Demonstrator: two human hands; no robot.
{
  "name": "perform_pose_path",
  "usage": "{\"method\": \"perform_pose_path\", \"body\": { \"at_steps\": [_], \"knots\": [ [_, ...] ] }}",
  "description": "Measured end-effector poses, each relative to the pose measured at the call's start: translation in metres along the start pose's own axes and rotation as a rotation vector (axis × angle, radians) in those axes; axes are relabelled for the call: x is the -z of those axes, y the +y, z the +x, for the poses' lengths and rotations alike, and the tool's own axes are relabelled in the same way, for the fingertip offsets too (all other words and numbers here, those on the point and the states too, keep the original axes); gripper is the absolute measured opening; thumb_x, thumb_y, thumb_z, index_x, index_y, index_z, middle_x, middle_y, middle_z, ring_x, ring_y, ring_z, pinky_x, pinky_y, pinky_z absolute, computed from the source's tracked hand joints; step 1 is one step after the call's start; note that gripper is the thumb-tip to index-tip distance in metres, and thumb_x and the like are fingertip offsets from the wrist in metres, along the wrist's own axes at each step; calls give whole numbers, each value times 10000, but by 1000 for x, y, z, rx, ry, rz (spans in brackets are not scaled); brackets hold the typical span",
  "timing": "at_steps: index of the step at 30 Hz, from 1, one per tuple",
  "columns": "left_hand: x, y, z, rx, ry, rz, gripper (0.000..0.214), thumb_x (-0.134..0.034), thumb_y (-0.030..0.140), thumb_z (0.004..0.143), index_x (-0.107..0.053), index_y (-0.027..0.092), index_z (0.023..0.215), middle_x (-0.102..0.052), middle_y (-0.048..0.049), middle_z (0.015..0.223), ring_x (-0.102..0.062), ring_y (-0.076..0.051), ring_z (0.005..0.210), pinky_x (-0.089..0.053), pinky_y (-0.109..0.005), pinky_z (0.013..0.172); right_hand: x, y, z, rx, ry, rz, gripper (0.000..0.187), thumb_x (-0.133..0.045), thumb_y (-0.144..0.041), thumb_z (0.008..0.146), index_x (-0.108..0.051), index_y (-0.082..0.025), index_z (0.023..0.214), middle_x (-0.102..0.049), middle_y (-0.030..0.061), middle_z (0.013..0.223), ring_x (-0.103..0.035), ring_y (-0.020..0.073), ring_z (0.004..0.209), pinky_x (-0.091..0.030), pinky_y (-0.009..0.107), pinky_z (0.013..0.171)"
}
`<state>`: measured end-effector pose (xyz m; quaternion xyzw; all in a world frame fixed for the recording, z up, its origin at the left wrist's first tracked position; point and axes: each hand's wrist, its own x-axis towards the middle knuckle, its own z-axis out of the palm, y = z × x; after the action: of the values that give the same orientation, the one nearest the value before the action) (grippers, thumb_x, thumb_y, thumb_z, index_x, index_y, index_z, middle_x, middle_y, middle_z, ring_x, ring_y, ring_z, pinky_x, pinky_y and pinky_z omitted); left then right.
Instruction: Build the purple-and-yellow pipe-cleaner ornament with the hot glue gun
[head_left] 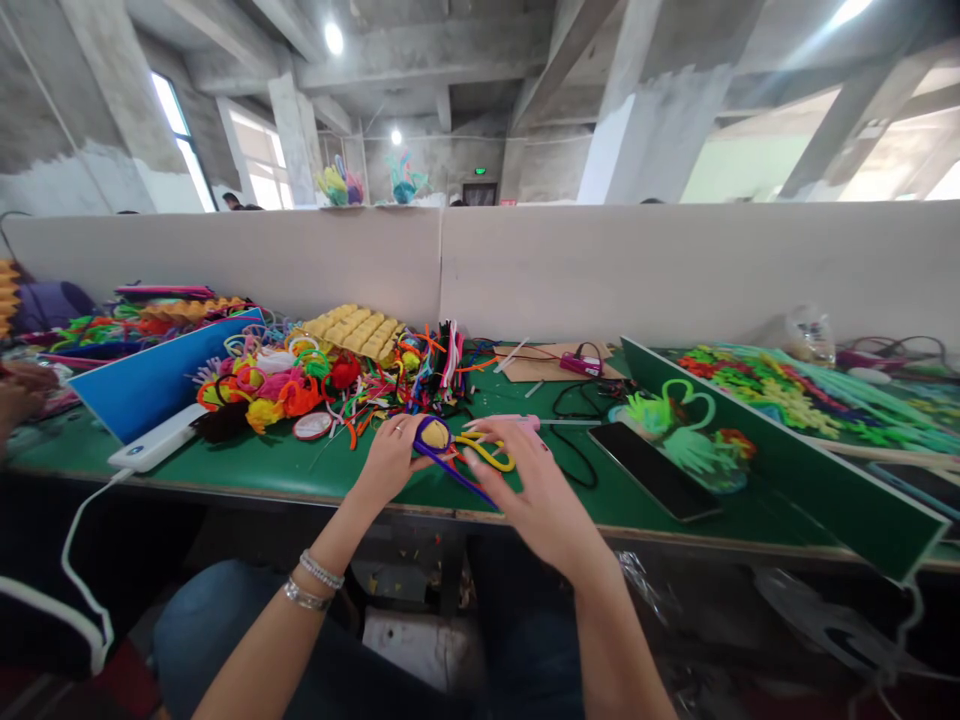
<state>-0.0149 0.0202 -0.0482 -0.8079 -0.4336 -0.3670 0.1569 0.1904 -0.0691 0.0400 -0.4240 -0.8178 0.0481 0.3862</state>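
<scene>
The craft piece (434, 434) has a yellow centre ringed in purple.

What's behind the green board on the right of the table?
Past the green board, red and yellow fuzzy pieces and pale green strands show; anything low against its far side is covered.

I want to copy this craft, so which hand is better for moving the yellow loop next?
Probably the right hand: its fingers are right by the yellow loop. The left hand looks busy holding the purple-and-yellow piece.
</scene>
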Motion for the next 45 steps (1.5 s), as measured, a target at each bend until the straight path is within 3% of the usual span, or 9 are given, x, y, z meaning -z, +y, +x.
{"method": "perform_pose_path", "body": {
  "at_steps": [4, 7, 11, 15, 22, 31, 38, 45],
  "knots": [
    [0, 5, 1, -25, -64, 109, 472, -584, 377, 766, -502, 92, 1134, -641, -160, 993, -572, -275, 988, -440, -403, 852, -26, -16, 1, -2, -85, -220, 339, -531, -331, 826, -530, -129, 1099, -634, 115, 1045, -583, 247, 969, -454, 357, 814],
    [2, 10, 2, -31, -120, 176, 413, -578, 275, 767, -515, 98, 1134, -634, -163, 1031, -567, -272, 1006, -431, -395, 851, -44, -15, 6, -71, -103, -361, 257, -510, -307, 839, -580, -141, 1022, -681, 88, 862, -632, 240, 776, -462, 345, 675],
    [6, 14, 4, -67, -145, 213, 394, -561, 236, 773, -516, 109, 1143, -632, -151, 1047, -556, -261, 1019, -418, -384, 855, -55, -8, 9, -107, -83, -377, 215, -518, -328, 842, -607, -160, 943, -684, 75, 836, -636, 212, 755, -433, 293, 607],
    [8, 13, 4, -134, -108, 264, 412, -536, 361, 803, -529, 95, 1118, -641, -150, 1024, -565, -254, 984, -413, -364, 837, -55, 0, 9, -98, -116, -299, 147, -517, -299, 853, -615, -189, 848, -677, 37, 838, -633, 176, 777, -409, 255, 599],
    [8, 11, 4, -206, -11, 298, 455, -487, 444, 822, -548, 73, 1080, -650, -150, 966, -578, -249, 935, -404, -347, 806, -51, 11, 10, -87, -153, -187, 167, -460, -236, 887, -624, -204, 889, -663, 28, 954, -627, 152, 846, -417, 235, 674],
    [9, 10, 4, -127, 5, 131, 486, -528, 477, 789, -532, 123, 1122, -654, -122, 988, -568, -238, 961, -407, -357, 837, -49, 17, 11, -199, -148, -128, 198, -416, -267, 903, -603, -199, 904, -682, 20, 871, -632, 153, 801, -399, 230, 646],
    [15, 12, 5, -79, -22, 2, 515, -580, 500, 742, -539, 151, 1117, -645, -106, 1022, -560, -238, 993, -406, -359, 868, -46, 20, 11, -189, -112, -94, 197, -412, -266, 901, -594, -200, 869, -681, 25, 876, -625, 155, 781, -400, 238, 657],
    [18, 14, 5, -19, -4, -69, 527, -635, 523, 678, -568, 159, 1054, -641, -101, 953, -566, -238, 954, -430, -359, 846, -39, 21, 10, -177, -113, 31, 234, -448, -342, 881, -595, -206, 759, -666, -8, 730, -598, 136, 672, -386, 231, 620]
  ]
}}
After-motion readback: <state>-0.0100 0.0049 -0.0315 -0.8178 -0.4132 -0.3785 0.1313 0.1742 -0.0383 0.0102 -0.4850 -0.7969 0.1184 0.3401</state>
